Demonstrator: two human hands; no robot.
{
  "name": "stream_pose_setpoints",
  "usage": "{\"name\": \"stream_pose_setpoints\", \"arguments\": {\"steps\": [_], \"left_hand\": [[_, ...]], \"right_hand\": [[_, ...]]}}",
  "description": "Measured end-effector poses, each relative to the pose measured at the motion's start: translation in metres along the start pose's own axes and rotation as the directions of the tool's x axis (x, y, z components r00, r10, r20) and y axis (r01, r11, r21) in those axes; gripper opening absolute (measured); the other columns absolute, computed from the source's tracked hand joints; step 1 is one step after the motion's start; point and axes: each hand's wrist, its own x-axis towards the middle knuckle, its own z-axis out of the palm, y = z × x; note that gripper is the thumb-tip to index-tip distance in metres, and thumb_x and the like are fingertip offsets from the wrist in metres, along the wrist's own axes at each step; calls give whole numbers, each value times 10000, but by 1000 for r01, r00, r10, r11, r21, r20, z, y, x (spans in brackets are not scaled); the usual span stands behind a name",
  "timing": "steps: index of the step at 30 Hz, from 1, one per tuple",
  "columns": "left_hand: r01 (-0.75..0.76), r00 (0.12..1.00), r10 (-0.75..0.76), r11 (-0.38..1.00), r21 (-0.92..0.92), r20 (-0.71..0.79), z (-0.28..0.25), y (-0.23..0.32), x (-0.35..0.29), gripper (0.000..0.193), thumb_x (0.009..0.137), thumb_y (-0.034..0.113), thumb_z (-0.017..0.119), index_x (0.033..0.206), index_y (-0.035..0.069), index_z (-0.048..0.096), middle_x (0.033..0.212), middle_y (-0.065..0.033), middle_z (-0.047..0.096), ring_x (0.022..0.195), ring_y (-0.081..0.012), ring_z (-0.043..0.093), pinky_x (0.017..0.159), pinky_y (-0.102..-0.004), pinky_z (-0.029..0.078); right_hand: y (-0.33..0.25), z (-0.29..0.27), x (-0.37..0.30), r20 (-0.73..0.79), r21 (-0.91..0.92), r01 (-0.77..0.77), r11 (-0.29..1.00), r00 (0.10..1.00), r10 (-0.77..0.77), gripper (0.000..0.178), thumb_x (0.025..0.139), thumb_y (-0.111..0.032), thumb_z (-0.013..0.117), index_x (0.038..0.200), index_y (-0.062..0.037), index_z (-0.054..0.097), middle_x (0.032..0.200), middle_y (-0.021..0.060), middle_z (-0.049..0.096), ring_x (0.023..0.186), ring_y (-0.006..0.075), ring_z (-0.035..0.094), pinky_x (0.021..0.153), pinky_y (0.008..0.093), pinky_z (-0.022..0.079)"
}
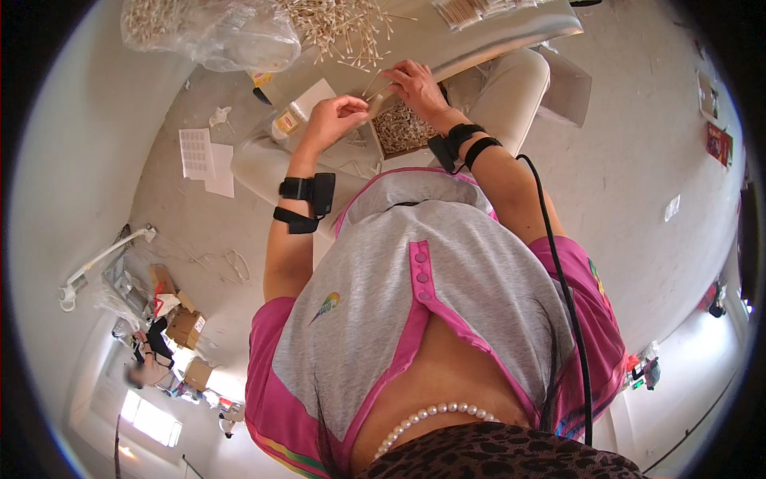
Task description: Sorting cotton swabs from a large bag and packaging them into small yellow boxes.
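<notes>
Both my hands are raised in front of me, between the table edge and an open box. My left hand [335, 121] is closed in a pinch, its fingertips at a thin pale stick that looks like a cotton swab [372, 83]. Close by on the right, my right hand [418, 88] has its fingers curled and pinched together near the same swab; what lies within them is too small to make out. Below the hands sits the box [375, 142], holding many loose swabs [403, 126]. A loose heap of cotton swabs [339, 28] spreads over the table beyond.
On the table [503, 41], a clear plastic bag [231, 40] full of swabs lies at the left, and packed swab bundles [471, 9] at the right. A labelled container [289, 121] stands left of my left hand. Paper sheets [207, 160] lie on the floor.
</notes>
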Motion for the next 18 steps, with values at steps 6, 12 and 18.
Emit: {"name": "stream_pose_setpoints", "arguments": {"steps": [6, 12, 18], "left_hand": [[-84, 823, 420, 757, 648, -383, -1, -3, 52, 254, 818, 104, 710, 1065, 70, 662, 990, -117, 632, 936, -307, 630, 834, -395, 524], [-38, 790, 496, 626, 778, -360, -6, -13, 69, 182, 819, 90, 704, 989, 84, 639, 1042, -124, 586, 1039, -343, 566, 896, -428, 493], [-88, 853, 435, 664, 743, -288, 12, -18, 49, 77, 842, 101, 689, 906, 90, 649, 924, -108, 610, 954, -336, 603, 826, -435, 511]], "right_hand": [[-1, -1, 2, 8, -23, 12, 1000, 1000, -12, 384, 868, -174, 690, 1250, -163, 652, 1103, 81, 603, 1097, 294, 564, 941, 415, 434], [0, 2, 2, 8, 4, -13, 1000, 1000, 13, 403, 869, -182, 691, 1266, -150, 630, 1107, 90, 603, 1091, 300, 566, 933, 419, 436], [3, 2, 1, -13, 8, 14, 1000, 1000, -14, 264, 864, -190, 697, 1116, -119, 664, 1086, 90, 599, 1075, 311, 571, 930, 427, 441]]}}
